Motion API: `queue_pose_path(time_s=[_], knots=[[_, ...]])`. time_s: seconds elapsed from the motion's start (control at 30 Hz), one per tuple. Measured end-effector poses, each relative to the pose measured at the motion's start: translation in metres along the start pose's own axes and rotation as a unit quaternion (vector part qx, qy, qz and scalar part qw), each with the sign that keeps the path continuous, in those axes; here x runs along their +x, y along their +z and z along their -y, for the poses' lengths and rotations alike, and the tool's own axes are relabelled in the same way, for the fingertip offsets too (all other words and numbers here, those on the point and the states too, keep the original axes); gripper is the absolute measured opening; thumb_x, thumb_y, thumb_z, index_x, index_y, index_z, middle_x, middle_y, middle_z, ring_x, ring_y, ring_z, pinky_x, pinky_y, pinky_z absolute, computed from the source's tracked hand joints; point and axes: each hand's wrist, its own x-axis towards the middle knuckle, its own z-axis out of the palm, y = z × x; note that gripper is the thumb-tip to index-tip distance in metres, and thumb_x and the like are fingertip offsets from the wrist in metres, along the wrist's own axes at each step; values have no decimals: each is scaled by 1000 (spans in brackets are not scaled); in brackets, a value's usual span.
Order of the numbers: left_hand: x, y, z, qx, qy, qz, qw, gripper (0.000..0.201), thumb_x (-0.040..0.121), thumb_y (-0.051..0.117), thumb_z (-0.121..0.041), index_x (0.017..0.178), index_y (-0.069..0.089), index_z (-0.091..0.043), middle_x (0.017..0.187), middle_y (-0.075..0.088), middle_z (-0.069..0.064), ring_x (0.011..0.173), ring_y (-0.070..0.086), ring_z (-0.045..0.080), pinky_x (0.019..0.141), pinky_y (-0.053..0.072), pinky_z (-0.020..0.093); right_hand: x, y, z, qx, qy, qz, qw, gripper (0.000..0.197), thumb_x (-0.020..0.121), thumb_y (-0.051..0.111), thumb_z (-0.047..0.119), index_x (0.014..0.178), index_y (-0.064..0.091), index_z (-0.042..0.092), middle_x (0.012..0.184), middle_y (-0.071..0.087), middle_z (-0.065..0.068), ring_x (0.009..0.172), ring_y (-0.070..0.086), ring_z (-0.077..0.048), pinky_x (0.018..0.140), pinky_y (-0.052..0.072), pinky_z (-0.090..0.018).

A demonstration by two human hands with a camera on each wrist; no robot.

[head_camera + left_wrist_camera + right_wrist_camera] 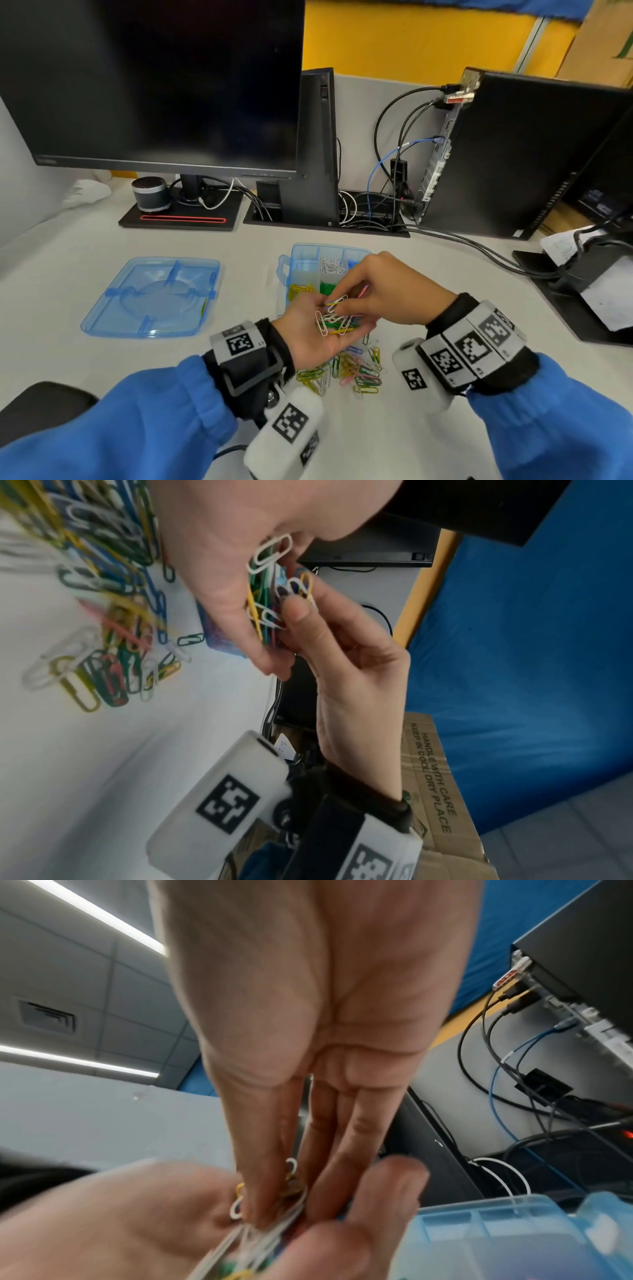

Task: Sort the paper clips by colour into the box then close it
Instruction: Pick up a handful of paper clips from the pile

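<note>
My left hand (329,334) is palm up above the desk, cupped round a small heap of mixed paper clips (334,320), white, green and yellow. My right hand (342,306) reaches in from the right and pinches a white and a yellow clip (303,588) at that heap. Behind both hands stands the open blue compartment box (298,253), holding white clips (330,265), yellow clips (301,288) and green clips (324,287) in separate cells. A loose pile of mixed clips (356,371) lies on the desk under my hands.
The box's clear blue lid (150,298) lies flat to the left. A monitor (154,85) on its stand, a small round speaker (150,195), computer towers (513,154) and cables (383,205) line the back. A black stand with papers (582,291) is at the right.
</note>
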Motion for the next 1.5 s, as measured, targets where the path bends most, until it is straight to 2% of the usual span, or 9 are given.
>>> queue_pose_path(time_s=[0.1, 0.3, 0.53, 0.8, 0.97, 1.03, 1.17, 1.3, 1.5], knots=[[0, -3, 1, -28, -1, 17, 999, 43, 100, 25, -13, 116, 56, 12, 108, 62, 32, 106, 60, 43, 71, 55, 53, 4, -4, -3, 21, 13, 2, 1000, 15, 80, 75, 23, 95, 78, 22, 81, 75, 6, 72, 68, -4, 70, 54, -20], [0, -9, -3, -24, -19, 28, 999, 45, 100, 25, -15, 108, 59, 13, 123, 58, 30, 97, 64, 43, 76, 54, 52, 8, 0, -8, 49, 28, 31, 998, 14, 88, 67, 19, 98, 77, 16, 84, 75, 1, 75, 70, -12, 74, 57, -27], [-1, -8, -5, -11, -21, 43, 999, 48, 100, 25, -15, 101, 64, 13, 104, 65, 30, 81, 70, 40, 72, 56, 48, 14, -8, -8, 73, 39, 72, 994, 17, 82, 74, 17, 98, 77, 18, 83, 74, -3, 69, 65, -6, 72, 55, -26], [-4, -3, -9, -4, 8, 17, 1000, 48, 103, 24, -19, 109, 58, 14, 103, 66, 32, 77, 70, 42, 69, 55, 49, 12, -5, -7, 89, 17, 32, 995, 10, 78, 78, 11, 85, 76, 17, 78, 74, 0, 64, 62, -2, 58, 47, -12], [-2, -5, -10, 4, 10, 0, 1000, 46, 104, 27, -22, 127, 51, 11, 121, 59, 32, 89, 69, 42, 70, 57, 48, 5, -4, -15, 94, 9, -3, 996, 2, 80, 76, 17, 79, 75, 17, 76, 72, -3, 65, 59, -6, 64, 52, -25], [-2, -5, -10, 24, 8, 0, 1000, 46, 103, 27, -22, 124, 53, 10, 119, 62, 30, 98, 67, 37, 76, 57, 44, 4, -7, -20, 83, 12, -22, 996, 5, 83, 72, 17, 79, 74, 18, 77, 71, -4, 67, 58, -7, 69, 52, -31], [-3, -4, -10, 65, 5, -5, 998, 50, 104, 26, -24, 105, 64, 8, 106, 69, 23, 86, 72, 32, 79, 55, 39, 2, -12, -22, 58, 14, -27, 998, 10, 88, 66, 13, 81, 71, 19, 81, 71, -2, 68, 56, -5, 72, 50, -27], [-3, -5, -12, 63, 4, -4, 998, 49, 104, 27, -24, 112, 62, 9, 111, 67, 25, 87, 72, 33, 78, 55, 42, 2, -11, -21, 34, 8, -27, 999, 19, 91, 60, 10, 79, 63, 25, 81, 68, 2, 65, 53, 1, 67, 45, -14], [0, -11, 1, 94, -27, -28, 995, 54, 104, 23, -26, 109, 64, 10, 109, 68, 25, 84, 71, 34, 75, 57, 40, 5, -8, -26, 69, 37, -86, 993, 19, 91, 60, 11, 77, 62, 23, 70, 62, 5, 59, 56, -2, 59, 44, -14]])
